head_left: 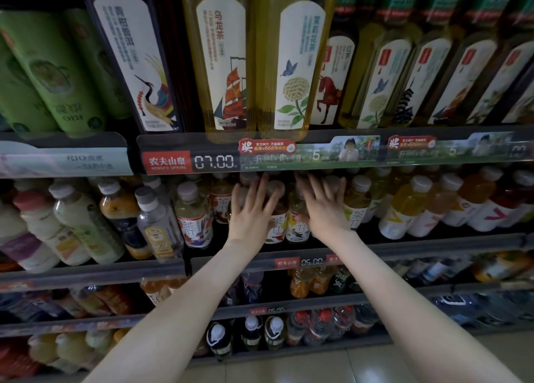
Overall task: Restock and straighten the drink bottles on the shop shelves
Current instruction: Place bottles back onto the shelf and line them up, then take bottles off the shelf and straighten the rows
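Both my hands reach into the middle shelf among small tea bottles with white illustrated labels. My left hand (252, 209) lies with fingers spread over the top of one tea bottle (276, 223), touching its shoulder and cap. My right hand (322, 206) rests, fingers spread, on the neighbouring tea bottle (297, 226) and those behind it. Neither hand is closed around a bottle. Another bottle of the same tea (193, 215) stands upright to the left. The bottle tops behind my fingers are hidden under the upper shelf's price strip (216, 161).
Tall tea bottles (225, 56) fill the shelf above. Milky and juice bottles (81, 221) stand at the left, yellow and orange drinks (410, 206) at the right. Lower shelves (289, 262) hold more bottles. Pale floor tiles (289, 365) lie below.
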Tool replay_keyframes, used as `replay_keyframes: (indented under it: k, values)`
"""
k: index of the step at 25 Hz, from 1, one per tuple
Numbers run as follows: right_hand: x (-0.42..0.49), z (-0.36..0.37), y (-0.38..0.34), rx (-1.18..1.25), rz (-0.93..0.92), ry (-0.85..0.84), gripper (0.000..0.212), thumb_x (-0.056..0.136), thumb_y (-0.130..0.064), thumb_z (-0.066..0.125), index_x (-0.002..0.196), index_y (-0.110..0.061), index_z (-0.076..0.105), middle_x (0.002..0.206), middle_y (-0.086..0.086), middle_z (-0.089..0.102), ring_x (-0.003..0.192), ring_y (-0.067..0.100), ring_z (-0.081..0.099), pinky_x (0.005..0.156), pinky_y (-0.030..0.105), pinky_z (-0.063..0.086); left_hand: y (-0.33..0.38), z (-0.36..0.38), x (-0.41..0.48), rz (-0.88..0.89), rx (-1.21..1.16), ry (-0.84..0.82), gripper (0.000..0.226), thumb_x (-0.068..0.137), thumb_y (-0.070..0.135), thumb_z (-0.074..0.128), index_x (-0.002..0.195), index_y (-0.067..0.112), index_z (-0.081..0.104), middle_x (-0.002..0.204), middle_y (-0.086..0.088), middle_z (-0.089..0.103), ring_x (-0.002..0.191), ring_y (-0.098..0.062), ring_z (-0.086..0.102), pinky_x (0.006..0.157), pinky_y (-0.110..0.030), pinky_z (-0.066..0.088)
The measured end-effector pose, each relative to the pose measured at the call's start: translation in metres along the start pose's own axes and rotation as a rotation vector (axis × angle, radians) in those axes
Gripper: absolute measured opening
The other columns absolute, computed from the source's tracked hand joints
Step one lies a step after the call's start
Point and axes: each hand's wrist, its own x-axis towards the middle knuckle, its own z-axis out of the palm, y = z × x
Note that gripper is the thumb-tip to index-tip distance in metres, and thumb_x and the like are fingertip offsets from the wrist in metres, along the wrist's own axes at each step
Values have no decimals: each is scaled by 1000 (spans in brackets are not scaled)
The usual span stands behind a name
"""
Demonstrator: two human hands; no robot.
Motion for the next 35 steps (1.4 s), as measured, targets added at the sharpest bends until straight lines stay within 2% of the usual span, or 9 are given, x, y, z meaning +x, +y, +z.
replay_keyframes:
  k: [3, 5, 7, 19, 23, 27, 29, 32, 35]
  values:
    - [-21, 19, 9, -17, -65, 67, 111, 66, -31, 83, 152, -24, 13, 156, 14, 22, 141, 32, 15, 108, 64, 1, -18, 13, -38, -243, -171, -27, 108, 64, 36, 83, 148, 17, 17, 146, -30, 31, 133, -46, 32, 108, -62, 21]
    - [-27, 28, 11, -25, -79, 64, 117, 60, -29, 87, 151, -25, 13, 156, 14, 15, 140, 33, 13, 106, 65, 8, -28, 16, -49, -446, -405, -235, 111, 79, 32, 74, 149, 26, -12, 145, -29, 30, 130, -44, 37, 104, -50, 37]
    - [-29, 32, 9, -4, -88, 77, 118, 62, -27, 87, 152, -27, 11, 156, 13, 6, 139, 34, 10, 106, 66, 11, -27, 19, -46, -510, -522, -396, 108, 87, 30, 66, 146, 14, -22, 142, -25, 38, 124, -34, 48, 98, -37, 43]
    - [-16, 41, -30, -14, -124, 139, 119, 67, -30, 83, 152, -24, 1, 155, 17, 16, 144, 36, 6, 107, 67, 6, -10, 31, -36, -436, -425, -371, 104, 89, 39, 62, 146, -2, -15, 148, -21, 30, 131, -27, 42, 102, -28, 37]
    - [-20, 45, -36, -31, -122, 92, 118, 69, -28, 81, 152, -21, -3, 152, 20, 25, 144, 34, 11, 107, 68, 6, -13, 33, -38, -421, -529, -356, 102, 88, 32, 65, 147, -1, -11, 149, -24, 28, 132, -31, 41, 103, -32, 39]
    - [-46, 53, -36, 33, -158, 104, 100, 76, -20, 75, 152, -18, 10, 153, 21, 23, 143, 36, 13, 109, 65, 8, -8, 29, -48, -482, -683, -270, 95, 90, 21, 63, 149, 7, -10, 153, -22, 22, 137, -33, 34, 106, -39, 40]
    - [-75, 63, -32, 94, -222, 76, 92, 78, -13, 72, 152, -14, 17, 152, 22, 26, 143, 36, 17, 112, 62, 12, 9, 26, -70, -495, -627, -171, 86, 92, 18, 58, 150, 7, -3, 155, -19, 19, 141, -32, 26, 110, -43, 34]
    - [-132, 95, -21, 188, -298, 21, 88, 69, -8, 78, 144, -7, 32, 138, 23, 46, 131, 36, 38, 108, 52, 33, 43, 38, -126, -436, -507, -82, 74, 86, 10, 61, 147, 1, 21, 148, -23, 33, 134, -36, 35, 110, -47, 34]
    - [-206, 152, -11, 272, -270, -218, 84, 52, -10, 88, 128, -4, 53, 114, 16, 65, 100, 32, 63, 79, 39, 55, 84, 68, -202, -415, -496, -270, 57, 82, 17, 51, 136, -1, 41, 134, -22, 51, 120, -37, 52, 99, -48, 43]
